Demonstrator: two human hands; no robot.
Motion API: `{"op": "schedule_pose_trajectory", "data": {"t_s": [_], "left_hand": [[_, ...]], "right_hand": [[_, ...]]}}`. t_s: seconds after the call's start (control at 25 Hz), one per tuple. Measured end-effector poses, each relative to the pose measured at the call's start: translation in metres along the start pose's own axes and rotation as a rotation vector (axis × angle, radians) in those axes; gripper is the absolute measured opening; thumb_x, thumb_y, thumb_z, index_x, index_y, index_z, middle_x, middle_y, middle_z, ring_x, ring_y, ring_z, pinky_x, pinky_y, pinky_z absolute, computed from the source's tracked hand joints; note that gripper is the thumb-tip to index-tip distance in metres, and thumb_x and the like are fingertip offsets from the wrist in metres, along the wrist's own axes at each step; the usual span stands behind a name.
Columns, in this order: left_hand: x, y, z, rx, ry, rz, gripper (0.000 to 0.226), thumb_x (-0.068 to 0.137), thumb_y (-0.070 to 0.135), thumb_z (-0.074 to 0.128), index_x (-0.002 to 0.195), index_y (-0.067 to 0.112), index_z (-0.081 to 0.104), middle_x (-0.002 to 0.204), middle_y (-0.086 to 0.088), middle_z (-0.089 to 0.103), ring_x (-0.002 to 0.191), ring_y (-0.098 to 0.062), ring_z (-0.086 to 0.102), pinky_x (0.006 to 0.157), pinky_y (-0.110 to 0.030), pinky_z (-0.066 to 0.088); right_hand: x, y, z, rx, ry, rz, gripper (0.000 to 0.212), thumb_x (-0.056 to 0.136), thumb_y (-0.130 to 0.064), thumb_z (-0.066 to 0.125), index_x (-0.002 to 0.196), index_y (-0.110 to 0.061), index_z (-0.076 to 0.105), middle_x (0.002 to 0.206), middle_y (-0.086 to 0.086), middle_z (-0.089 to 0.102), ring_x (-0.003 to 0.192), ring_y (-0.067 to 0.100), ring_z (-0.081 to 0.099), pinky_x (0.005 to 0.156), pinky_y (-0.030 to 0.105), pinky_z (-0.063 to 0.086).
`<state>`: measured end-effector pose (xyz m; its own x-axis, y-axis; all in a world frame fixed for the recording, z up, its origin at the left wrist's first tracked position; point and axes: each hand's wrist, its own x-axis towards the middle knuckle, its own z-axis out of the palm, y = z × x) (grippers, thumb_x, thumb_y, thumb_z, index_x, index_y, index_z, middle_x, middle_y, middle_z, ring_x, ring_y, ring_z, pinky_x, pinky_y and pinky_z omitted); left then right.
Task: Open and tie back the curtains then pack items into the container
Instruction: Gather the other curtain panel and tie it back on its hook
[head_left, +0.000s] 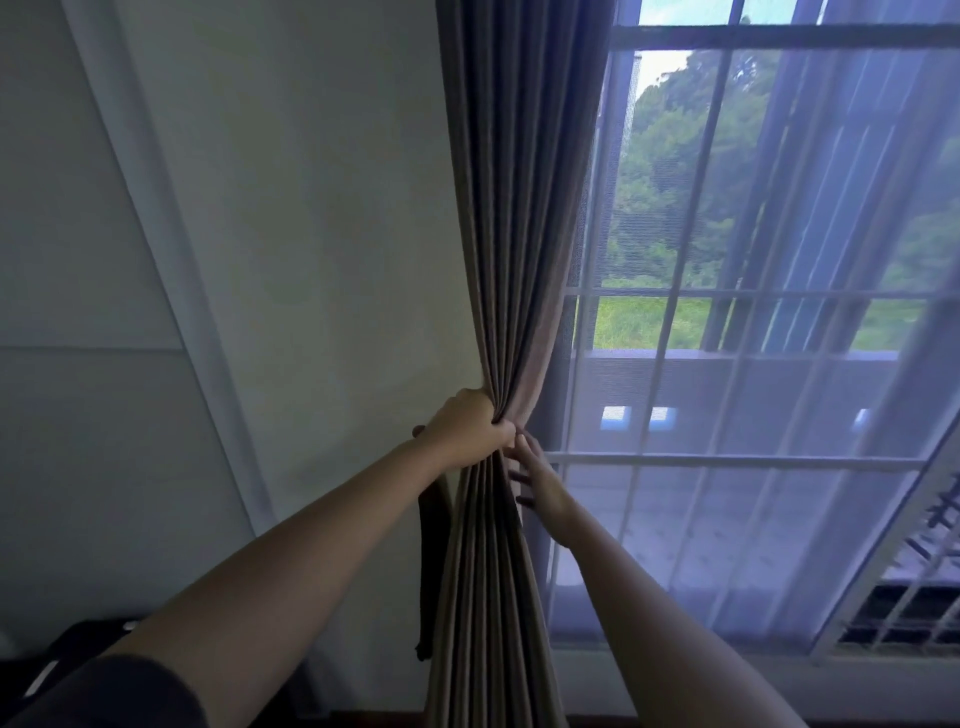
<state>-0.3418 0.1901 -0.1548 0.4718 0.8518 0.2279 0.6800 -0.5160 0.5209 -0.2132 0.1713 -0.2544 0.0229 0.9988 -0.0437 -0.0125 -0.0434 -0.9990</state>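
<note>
The curtain (511, 208) hangs gathered in the centre of the frame, between the wall (285, 234) at left and the window (753, 260) at right. The left hand (470, 423) is clenched around the bunched folds at mid-height. The right hand (537, 480), fingers spread, rests against the curtain's right edge just below. A dark strap (434, 561) hangs beside the folds, lower centre.
</note>
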Motion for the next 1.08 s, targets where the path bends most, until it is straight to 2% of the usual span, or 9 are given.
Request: {"op": "schedule_pose_trajectory", "data": {"t_s": [0.12, 0.28, 0.36, 0.44, 0.52, 0.56, 0.8, 1.0, 1.08], "left_hand": [[-0.005, -0.008, -0.005, -0.093, -0.006, -0.024, 0.033, 0.083, 0.019, 0.058, 0.057, 0.021, 0.037, 0.056, 0.003, 0.043, 0.049, -0.011, 0.043, 0.048, -0.023, 0.032], [-0.005, -0.021, -0.008, -0.170, -0.056, -0.009, 0.025, 0.080, 0.021, 0.058, 0.064, 0.004, 0.050, 0.062, -0.005, 0.049, 0.057, -0.018, 0.049, 0.056, -0.028, 0.038], [-0.006, -0.026, -0.009, -0.219, -0.065, 0.005, 0.030, 0.074, 0.026, 0.053, 0.074, -0.005, 0.054, 0.068, -0.008, 0.051, 0.063, -0.016, 0.050, 0.060, -0.031, 0.039], [-0.009, -0.027, -0.010, -0.262, -0.080, 0.025, 0.028, 0.073, 0.024, 0.051, 0.077, -0.003, 0.057, 0.071, -0.005, 0.053, 0.066, -0.014, 0.051, 0.063, -0.027, 0.040], [-0.011, -0.028, -0.012, -0.297, -0.099, 0.040, 0.010, 0.080, 0.014, 0.054, 0.071, 0.013, 0.058, 0.070, 0.005, 0.053, 0.067, -0.008, 0.050, 0.063, -0.017, 0.040], [-0.011, -0.028, -0.014, -0.306, -0.107, 0.049, 0.014, 0.082, 0.010, 0.053, 0.072, 0.018, 0.058, 0.071, 0.008, 0.053, 0.069, -0.007, 0.051, 0.062, -0.014, 0.040], [-0.010, -0.034, -0.015, -0.337, -0.146, 0.039, 0.023, 0.079, 0.014, 0.052, 0.095, 0.004, 0.066, 0.086, -0.001, 0.061, 0.079, -0.011, 0.058, 0.072, -0.021, 0.045], [-0.009, -0.028, -0.008, -0.248, -0.050, 0.003, 0.014, 0.089, 0.011, 0.049, 0.076, 0.012, 0.055, 0.073, 0.003, 0.053, 0.071, -0.014, 0.054, 0.056, -0.014, 0.039], [-0.002, -0.026, -0.002, -0.179, 0.037, -0.031, 0.010, 0.091, 0.016, 0.046, 0.093, 0.009, 0.054, 0.084, -0.001, 0.056, 0.080, -0.021, 0.057, 0.061, -0.021, 0.044]], "right_hand": [[0.016, -0.005, -0.003, -0.097, 0.100, -0.113, 0.046, 0.096, -0.029, 0.049, 0.137, -0.017, 0.032, 0.132, 0.006, 0.046, 0.119, 0.016, 0.047, 0.090, 0.022, 0.040], [0.028, -0.010, -0.010, -0.079, 0.182, -0.206, 0.072, 0.081, -0.010, 0.071, 0.135, -0.011, 0.025, 0.135, 0.009, 0.042, 0.128, 0.018, 0.041, 0.104, 0.030, 0.038], [0.032, -0.018, -0.016, -0.005, 0.131, -0.241, 0.088, 0.073, 0.005, 0.073, 0.138, -0.016, 0.018, 0.128, 0.006, 0.048, 0.120, 0.017, 0.049, 0.100, 0.033, 0.045], [0.030, -0.030, -0.022, 0.008, 0.051, -0.233, 0.078, 0.069, 0.011, 0.070, 0.133, -0.012, 0.031, 0.113, 0.006, 0.058, 0.105, 0.019, 0.058, 0.084, 0.028, 0.054], [0.026, -0.038, -0.028, -0.058, -0.017, -0.183, 0.062, 0.062, 0.002, 0.073, 0.118, -0.006, 0.049, 0.097, 0.003, 0.066, 0.089, 0.015, 0.064, 0.069, 0.021, 0.054], [0.025, -0.040, -0.031, -0.093, -0.037, -0.168, 0.055, 0.058, -0.003, 0.073, 0.111, -0.005, 0.056, 0.090, 0.001, 0.068, 0.081, 0.011, 0.065, 0.064, 0.019, 0.052], [0.021, -0.047, -0.031, -0.097, -0.076, -0.107, 0.020, 0.064, 0.000, 0.073, 0.080, -0.008, 0.063, 0.058, -0.007, 0.066, 0.052, 0.004, 0.060, 0.046, 0.018, 0.044], [0.021, -0.044, -0.027, -0.126, 0.034, -0.128, 0.021, 0.077, -0.005, 0.074, 0.093, -0.014, 0.065, 0.079, -0.003, 0.071, 0.069, 0.006, 0.068, 0.055, 0.019, 0.052], [0.020, -0.042, -0.026, -0.122, 0.108, -0.168, 0.013, 0.080, -0.010, 0.072, 0.089, -0.017, 0.066, 0.085, 0.000, 0.070, 0.076, 0.010, 0.068, 0.062, 0.019, 0.055]]}}
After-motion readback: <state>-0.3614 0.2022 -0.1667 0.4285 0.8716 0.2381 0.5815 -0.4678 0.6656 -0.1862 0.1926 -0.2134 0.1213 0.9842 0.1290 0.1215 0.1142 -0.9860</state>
